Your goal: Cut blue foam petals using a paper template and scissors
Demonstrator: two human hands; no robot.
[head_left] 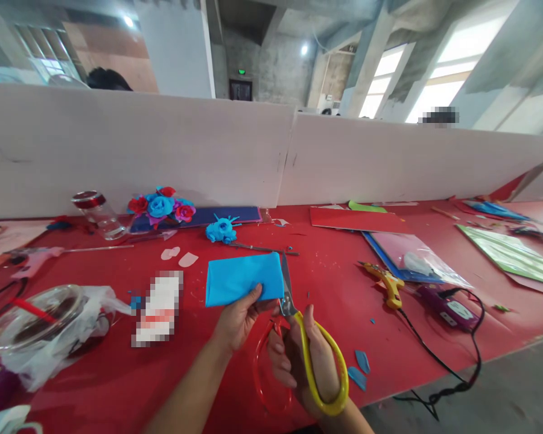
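Observation:
My left hand [242, 319] pinches the lower edge of a folded blue sheet [242, 274], thumb on top, holding it above the red table. In my right hand [314, 361] is a pair of scissors [288, 304] with one yellow and one red handle loop. Its blades stand apart at the sheet's right edge, one in front of the other side of the paper; whether they touch it I cannot tell. Beyond the sheet lies a blue paper flower [221, 230] on a dark stem. Small blue petal-shaped pieces [357, 378] rest to the right of my right hand.
A yellow glue gun [389, 286] with a black cord lies at right, near a purple box [450, 308]. Bagged pink sheets [407, 253] are behind it. A flower bunch [160, 206], glass jar [100, 214] and lidded cup [36, 319] stand left. A white partition [163, 150] closes the back.

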